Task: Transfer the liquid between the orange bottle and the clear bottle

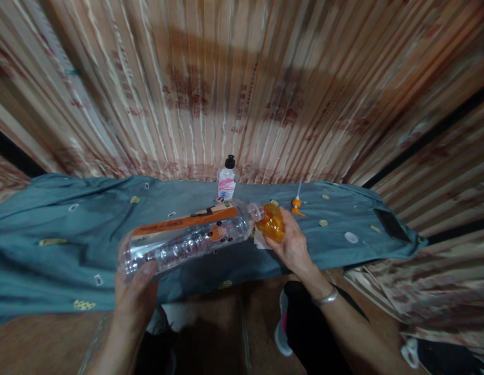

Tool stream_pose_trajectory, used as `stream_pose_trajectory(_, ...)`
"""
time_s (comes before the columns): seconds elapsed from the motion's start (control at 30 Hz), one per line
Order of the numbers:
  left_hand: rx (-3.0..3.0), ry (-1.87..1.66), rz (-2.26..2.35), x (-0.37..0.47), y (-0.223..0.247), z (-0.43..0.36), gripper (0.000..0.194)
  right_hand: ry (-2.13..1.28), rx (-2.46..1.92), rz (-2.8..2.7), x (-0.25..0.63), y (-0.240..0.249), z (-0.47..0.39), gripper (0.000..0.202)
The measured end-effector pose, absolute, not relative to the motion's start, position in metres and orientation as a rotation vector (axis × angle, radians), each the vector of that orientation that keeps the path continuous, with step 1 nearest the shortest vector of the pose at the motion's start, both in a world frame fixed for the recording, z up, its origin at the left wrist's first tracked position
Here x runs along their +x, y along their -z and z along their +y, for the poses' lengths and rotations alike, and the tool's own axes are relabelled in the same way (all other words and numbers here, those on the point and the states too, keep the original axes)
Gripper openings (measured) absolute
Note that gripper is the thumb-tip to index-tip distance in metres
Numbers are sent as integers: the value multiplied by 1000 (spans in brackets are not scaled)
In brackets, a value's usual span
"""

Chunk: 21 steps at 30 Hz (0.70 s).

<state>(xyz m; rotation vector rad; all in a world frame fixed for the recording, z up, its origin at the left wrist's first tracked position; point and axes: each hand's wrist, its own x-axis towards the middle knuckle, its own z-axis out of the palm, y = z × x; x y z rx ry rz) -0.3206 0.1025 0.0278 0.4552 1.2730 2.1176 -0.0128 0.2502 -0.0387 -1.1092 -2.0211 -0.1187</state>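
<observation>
Large clear bottle, tilted above the front edge of the worktop, its neck toward the right. The left hand grasps its base, thumb over the near side; the fingers of the right hand grasp an amber container at the bottle's mouth. Near the worktop's back edge: upright black-capped bottle; right of it, orange pump top.
</observation>
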Motion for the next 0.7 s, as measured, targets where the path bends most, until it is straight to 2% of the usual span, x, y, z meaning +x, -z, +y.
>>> stream_pose_trajectory(0.7, 355, -2130, 1269, -317, -34, 105, 78, 130, -1104, -2035, -11, 39, 252, 82)
